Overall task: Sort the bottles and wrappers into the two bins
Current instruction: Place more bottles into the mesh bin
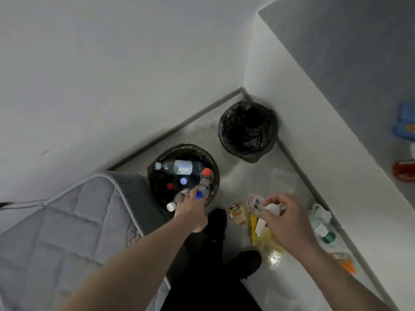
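Floor corner: left hand point(190, 209) fingers open above near bin point(157, 162); right hand point(285, 218) grips white-capped bottle point(272, 208).

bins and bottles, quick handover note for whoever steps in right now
Left hand: over the near bin's front edge, at a blue-capped bottle; whether it still grips it is unclear.
Right hand: pinching a white-capped bottle above the floor pile.
Done: several bottles are in the near bin, including a large clear one. The corner bin, black-lined, shows nothing inside.
Left: the wrappers and yellow packaging on the floor, and a green-labelled bottle by the wall. No wrappers binned yet, as far as can be seen.
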Motion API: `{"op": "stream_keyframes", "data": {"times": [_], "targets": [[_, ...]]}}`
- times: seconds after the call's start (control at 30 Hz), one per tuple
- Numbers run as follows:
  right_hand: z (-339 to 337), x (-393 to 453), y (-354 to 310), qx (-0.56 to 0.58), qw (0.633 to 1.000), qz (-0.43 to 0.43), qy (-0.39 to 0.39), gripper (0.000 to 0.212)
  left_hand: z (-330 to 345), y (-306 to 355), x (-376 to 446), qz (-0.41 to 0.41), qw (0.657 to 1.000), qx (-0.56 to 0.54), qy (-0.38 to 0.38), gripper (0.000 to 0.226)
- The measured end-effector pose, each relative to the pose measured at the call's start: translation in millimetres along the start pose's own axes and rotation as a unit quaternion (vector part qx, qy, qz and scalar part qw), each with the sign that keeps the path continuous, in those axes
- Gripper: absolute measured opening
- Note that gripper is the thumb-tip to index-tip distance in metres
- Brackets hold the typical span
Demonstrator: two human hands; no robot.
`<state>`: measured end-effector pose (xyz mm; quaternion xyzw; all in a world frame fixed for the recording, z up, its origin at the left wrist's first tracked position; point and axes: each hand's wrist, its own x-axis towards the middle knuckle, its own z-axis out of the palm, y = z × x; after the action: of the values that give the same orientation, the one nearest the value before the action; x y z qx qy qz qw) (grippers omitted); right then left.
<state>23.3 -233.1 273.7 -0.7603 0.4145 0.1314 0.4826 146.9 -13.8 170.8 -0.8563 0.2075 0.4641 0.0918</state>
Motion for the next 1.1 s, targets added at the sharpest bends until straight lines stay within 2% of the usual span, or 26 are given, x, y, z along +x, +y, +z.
{"op": "stream_keyframes", "data": {"times": [0.2, 0.3, 0.4, 0.57, 0.67, 0.87, 1.03, 1.1], "targets": [[14.2, 14.3, -23.8, -0.003, 1.0, -0.023, -0.011, 0.019, 14.1, -13.3, 25.9, 0.024, 0.999, 0.014, -0.026, 0.07], [20.6, 21.0, -48.5, -0.008, 0.999, -0.032, -0.029, 0.017, 2.5, -19.7, 23.0, 0.035, 0.999, -0.023, -0.021, 0.071], [25.8, 23.6, -78.3, -0.013, 0.998, -0.035, -0.057, 0.015, -16.2, -32.1, 9.8, 0.043, 0.995, -0.094, 0.009, 0.062], [41.1, 34.1, -129.1, -0.039, 0.99, -0.071, -0.113, 0.013, -55.1, -74.6, -12.3, -0.003, 0.982, -0.174, 0.076, 0.046], [66.2, 48.6, -147.7, -0.072, 0.981, -0.099, -0.149, 0.016, -67.1, -107.5, -16.6, -0.043, 0.974, -0.206, 0.085, 0.048], [140.2, 79.6, -153.1, -0.136, 0.966, -0.115, -0.186, 0.016, -61.7, -149.4, -7.7, -0.086, 0.957, -0.26, 0.097, 0.047], [196.9, 96.3, -131.5, -0.185, 0.95, -0.108, -0.226, 0.014, -46.9, -165.2, 4.6, -0.098, 0.937, -0.316, 0.114, 0.046], [214.2, 100.5, -119.8, -0.204, 0.942, -0.109, -0.244, 0.022, -41.1, -169.6, 6.4, -0.098, 0.929, -0.334, 0.126, 0.045]]}}
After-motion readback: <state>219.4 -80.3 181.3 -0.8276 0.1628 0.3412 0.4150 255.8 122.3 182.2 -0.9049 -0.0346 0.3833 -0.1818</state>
